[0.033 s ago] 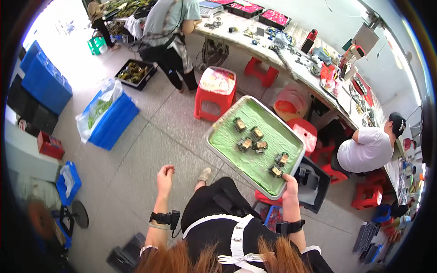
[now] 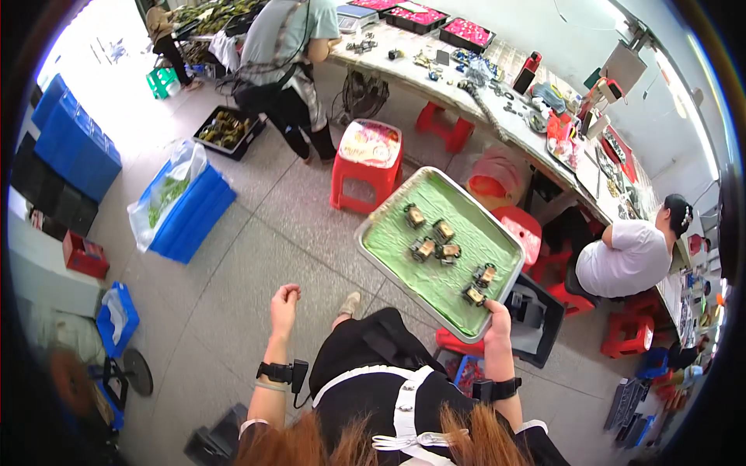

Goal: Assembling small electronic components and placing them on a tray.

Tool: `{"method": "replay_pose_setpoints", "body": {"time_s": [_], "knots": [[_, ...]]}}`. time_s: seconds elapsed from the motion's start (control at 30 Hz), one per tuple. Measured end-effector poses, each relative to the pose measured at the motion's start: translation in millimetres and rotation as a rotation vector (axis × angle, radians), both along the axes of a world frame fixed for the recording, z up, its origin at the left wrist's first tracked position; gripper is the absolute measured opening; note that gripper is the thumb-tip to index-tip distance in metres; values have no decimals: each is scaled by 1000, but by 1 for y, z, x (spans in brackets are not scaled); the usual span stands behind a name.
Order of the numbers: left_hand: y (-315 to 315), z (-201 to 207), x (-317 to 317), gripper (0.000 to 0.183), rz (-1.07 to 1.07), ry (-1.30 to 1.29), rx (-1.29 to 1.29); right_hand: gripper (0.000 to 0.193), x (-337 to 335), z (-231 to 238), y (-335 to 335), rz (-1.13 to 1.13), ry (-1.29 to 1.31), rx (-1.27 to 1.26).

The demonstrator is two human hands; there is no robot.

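My right hand point(image 2: 498, 320) grips the near right corner of a shallow metal tray point(image 2: 412, 292), its thumb over the rim and its other fingers hidden below. The tray is held tilted out in front of me, to the right. A wrinkled green lining point(image 2: 443, 287) covers its bottom. Several small dark block-like pieces with tan tops point(image 2: 423, 248) lie on the lining, two of them point(image 2: 475, 294) close to my thumb. My left hand point(image 2: 284, 304) hangs over the floor left of my body, fingers curled in, holding nothing.
A red stool point(image 2: 367, 167) stands beyond the tray. The long workbench point(image 2: 497, 101) runs along the right, a seated person point(image 2: 625, 256) beside it. Another person point(image 2: 280, 66) stands farther off. At left is a blue crate point(image 2: 194, 217) with a plastic bag. A black bin point(image 2: 536, 318) is beside the tray.
The tray sits slightly further right and lower in the picture, still in my right hand. My left hand keeps nearly the same place and pose.
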State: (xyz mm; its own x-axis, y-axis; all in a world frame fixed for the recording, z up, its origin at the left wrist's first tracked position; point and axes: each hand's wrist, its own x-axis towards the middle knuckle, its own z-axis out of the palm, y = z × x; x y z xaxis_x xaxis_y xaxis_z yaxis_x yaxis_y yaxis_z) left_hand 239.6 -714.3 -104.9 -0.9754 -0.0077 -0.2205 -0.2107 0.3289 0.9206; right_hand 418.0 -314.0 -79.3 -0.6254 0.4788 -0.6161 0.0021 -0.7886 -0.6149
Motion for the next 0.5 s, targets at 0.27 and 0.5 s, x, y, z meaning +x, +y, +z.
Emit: {"method": "replay_pose_setpoints", "body": {"time_s": [0.27, 0.5], "knots": [[4, -183, -89, 45, -1072, -676, -604, 35, -203, 17, 114, -195, 23, -25], [113, -249, -222, 45, -1080, -700, -598, 41, -330, -9, 273, -107, 66, -52]]}}
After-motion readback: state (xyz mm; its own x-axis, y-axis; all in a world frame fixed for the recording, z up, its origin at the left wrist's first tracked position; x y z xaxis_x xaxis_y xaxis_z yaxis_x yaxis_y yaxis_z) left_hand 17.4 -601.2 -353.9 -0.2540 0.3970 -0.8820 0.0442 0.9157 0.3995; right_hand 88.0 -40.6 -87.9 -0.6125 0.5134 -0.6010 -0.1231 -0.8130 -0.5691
